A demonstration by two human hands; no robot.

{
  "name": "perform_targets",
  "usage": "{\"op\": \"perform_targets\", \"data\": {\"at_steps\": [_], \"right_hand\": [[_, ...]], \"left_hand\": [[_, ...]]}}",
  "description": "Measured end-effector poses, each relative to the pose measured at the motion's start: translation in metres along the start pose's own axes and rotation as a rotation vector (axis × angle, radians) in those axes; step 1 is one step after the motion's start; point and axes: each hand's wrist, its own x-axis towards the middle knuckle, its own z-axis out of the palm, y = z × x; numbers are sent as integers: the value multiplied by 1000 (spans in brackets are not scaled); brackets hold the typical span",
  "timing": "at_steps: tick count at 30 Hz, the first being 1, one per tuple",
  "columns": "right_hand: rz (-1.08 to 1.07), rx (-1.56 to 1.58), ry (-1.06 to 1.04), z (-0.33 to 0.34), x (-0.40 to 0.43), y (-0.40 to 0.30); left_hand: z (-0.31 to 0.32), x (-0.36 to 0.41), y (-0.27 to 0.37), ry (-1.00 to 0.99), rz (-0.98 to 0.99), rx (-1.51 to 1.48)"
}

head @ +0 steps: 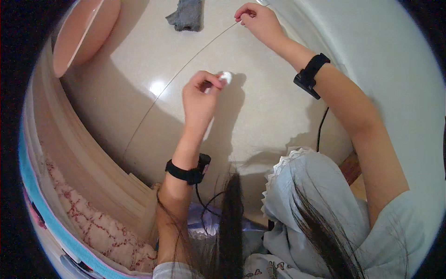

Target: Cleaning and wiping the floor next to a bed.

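Observation:
My left hand (202,94) is above the pale tiled floor (268,104). Its thumb and fingertips pinch a small white object (227,77); blur keeps me from telling what it is. Farther forward and to the right, my right hand (261,22) hovers by the foot of the white surface. Its fingers curl together, and whether anything small is between them does not show. A folded grey cloth (189,15) lies on the floor to the left of my right hand.
A pink plastic basin (99,31) stands tilted at the far left. Along the left runs a wooden bed side (101,143) with floral bedding (94,216). A smooth white surface (390,69) rises on the right. Black cables (321,129) hang near my arms and knee.

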Motion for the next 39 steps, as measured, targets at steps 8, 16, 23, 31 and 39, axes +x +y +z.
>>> {"op": "perform_targets", "data": {"at_steps": [8, 16, 23, 31, 39], "right_hand": [[-91, 7, -43, 11, 2, 13], [-178, -111, -72, 12, -11, -1], [-151, -90, -89, 6, -8, -17], [-154, -107, -194, 24, -13, -19], [-212, -146, -225, 22, -17, -22]], "left_hand": [[34, -26, -32, -186, 443, 587], [0, 67, -1, 69, 255, 603], [-35, 38, 2, -128, -140, 156], [12, -39, -11, -870, 115, 378], [17, -50, -34, -779, 426, 388]]}}
